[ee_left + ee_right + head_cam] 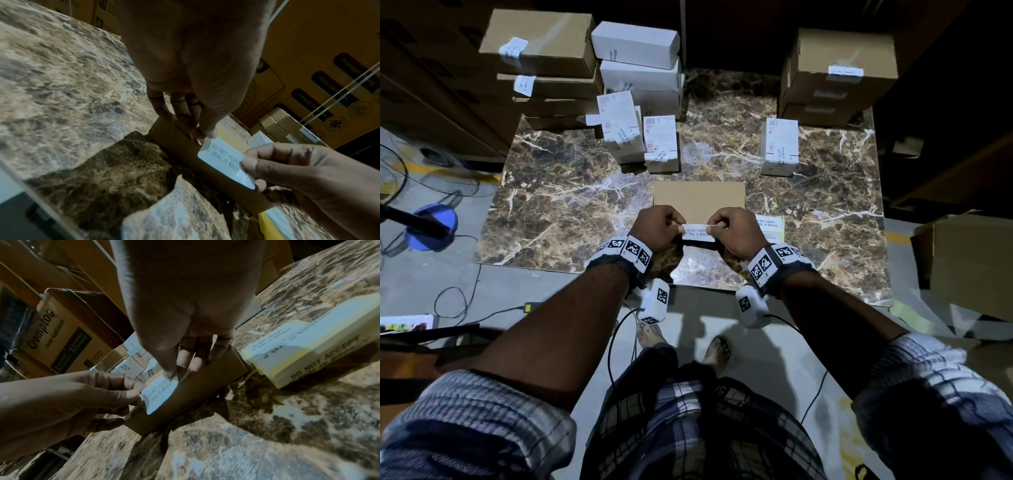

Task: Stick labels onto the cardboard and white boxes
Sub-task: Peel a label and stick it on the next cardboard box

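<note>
- Head view first: both hands are up front at the near edge of the marble bench (558,192), the left hand (655,228) and right hand (732,231) each pinching one end of a white label (698,233) printed "DO NOT ACCEPT IF SEAL IS BROKEN".
- Held taut between two pinches like that, the label looks set to go down flat, without creasing, I'd say.
- Its target sits right behind it: a plain cardboard box (698,198), lying flat, top face bare. From the right wrist view the label hangs over the box's near edge; touching or not, I cannot tell.
- Just right of the box, the stack of spare labels (770,226) on yellow backing, within easy reach of the right hand.
- Further back, white boxes (640,137) cluster left of centre, one white box (779,145) stands alone to the right, and cardboard stacks (541,44) fill the far corners, several already labelled.
- Nothing stands between label and box; only the fingertips crowd the ends, so those need pressing last.
</note>
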Available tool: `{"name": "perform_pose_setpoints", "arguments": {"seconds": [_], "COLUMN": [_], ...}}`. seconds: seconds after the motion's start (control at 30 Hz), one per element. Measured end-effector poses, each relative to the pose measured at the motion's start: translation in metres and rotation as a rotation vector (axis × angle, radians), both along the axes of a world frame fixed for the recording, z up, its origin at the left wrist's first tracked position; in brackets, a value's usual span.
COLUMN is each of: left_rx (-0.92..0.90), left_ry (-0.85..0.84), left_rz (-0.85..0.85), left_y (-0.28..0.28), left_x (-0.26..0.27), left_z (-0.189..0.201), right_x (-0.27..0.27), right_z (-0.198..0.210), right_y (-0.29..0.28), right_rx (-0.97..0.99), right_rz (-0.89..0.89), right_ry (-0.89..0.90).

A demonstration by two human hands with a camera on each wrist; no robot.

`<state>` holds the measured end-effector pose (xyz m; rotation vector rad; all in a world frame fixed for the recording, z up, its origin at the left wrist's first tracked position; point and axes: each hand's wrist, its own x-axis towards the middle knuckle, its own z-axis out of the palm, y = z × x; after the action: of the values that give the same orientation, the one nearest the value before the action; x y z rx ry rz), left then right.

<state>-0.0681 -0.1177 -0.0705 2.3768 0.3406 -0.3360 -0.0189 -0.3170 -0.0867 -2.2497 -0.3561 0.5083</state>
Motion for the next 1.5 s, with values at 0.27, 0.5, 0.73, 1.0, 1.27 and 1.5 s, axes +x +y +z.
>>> {"name": "perform_pose_setpoints", "arguments": {"seconds": [0.27,0.5,0.73,1.0,1.27,1.5], "left_rx": [0.023,0.048,0.076,0.095,0.095,0.047], "left_ry": [0.015,0.032,0.022,0.024,-0.016,-0.034], "left_rz": [0.038,0.012,0.029,0.013,0.014,0.048], "left_y": [-0.001,-0.005,-0.007,-0.006,-0.006,-0.005], "left_x": [0.001,0.004,0.006,0.009,0.007,0.006], "left_z": [-0.005,-0.008,-0.011,-0.015,-0.019,-0.023], "right_x": [0.005,0.009,0.014,0.015,0.016,0.017], "right_z": [0.001,-0.001,0.0,0.001,-0.002,-0.004], "right_y": [0.006,0.009,0.009,0.009,0.01,0.01], "right_rx": [-0.075,-0.099,-0.119,-0.133,-0.13,-0.113], "right_rz": [0.034,0.038,0.017,0.012,0.014,0.002], "right_ry": [-0.005,-0.017,0.012,0.017,0.01,0.029]}}
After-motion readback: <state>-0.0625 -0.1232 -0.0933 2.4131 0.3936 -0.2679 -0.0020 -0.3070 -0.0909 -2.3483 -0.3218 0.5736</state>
